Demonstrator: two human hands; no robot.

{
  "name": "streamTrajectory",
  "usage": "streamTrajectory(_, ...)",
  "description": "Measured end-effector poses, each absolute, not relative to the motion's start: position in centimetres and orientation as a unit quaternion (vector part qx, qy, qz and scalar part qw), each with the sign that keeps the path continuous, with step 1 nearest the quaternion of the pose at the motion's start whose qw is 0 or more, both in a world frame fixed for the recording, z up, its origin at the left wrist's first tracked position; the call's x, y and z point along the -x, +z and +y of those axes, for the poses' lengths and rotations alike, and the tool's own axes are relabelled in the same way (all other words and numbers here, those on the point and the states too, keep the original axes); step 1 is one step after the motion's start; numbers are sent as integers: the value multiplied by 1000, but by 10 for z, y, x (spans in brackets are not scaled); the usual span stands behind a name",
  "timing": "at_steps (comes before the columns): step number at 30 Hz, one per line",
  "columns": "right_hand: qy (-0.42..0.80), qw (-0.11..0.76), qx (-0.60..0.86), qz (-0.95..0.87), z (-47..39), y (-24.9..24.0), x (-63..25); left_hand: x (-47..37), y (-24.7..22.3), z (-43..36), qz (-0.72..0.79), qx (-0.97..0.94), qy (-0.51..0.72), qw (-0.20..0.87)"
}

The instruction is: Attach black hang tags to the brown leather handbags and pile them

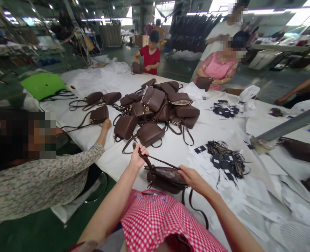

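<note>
An unzipped brown bag (166, 180) lies at the table edge in front of me, its pale lining showing. My left hand (139, 156) is closed on the bag's strap, raised above and left of the bag. A thin stretch of the strap runs from there to my right hand (190, 176), whose fingers pinch it by the bag's right end. Another part of the strap hangs down at the right. Beyond my hands lies a heap of similar brown bags (151, 134) with their straps.
Black tags (227, 159) lie in a pile to the right, with another tag pile (225, 109) farther back. At left, a person's floral sleeve (73, 162) reaches toward a bag. Two people handle bags across the white table (91, 82). A grey pole (291, 122) slants in at right.
</note>
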State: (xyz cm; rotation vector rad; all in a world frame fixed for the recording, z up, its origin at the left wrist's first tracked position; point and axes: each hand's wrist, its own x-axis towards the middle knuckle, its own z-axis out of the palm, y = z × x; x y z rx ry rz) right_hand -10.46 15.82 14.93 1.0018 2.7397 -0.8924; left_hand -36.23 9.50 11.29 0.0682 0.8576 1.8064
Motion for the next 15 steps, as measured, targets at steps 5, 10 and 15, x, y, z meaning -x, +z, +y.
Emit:
streamTrajectory(5,-228,41,-353,906,187,154,56,371,112,101,399,-66,698,591)
streamTrajectory(10,-67,123,-315,939,189,185,120,319,126,122,424,-256,548,674)
streamTrajectory(15,-63,145,-297,942,188,196,166,307,135,122,458,-328,452,692)
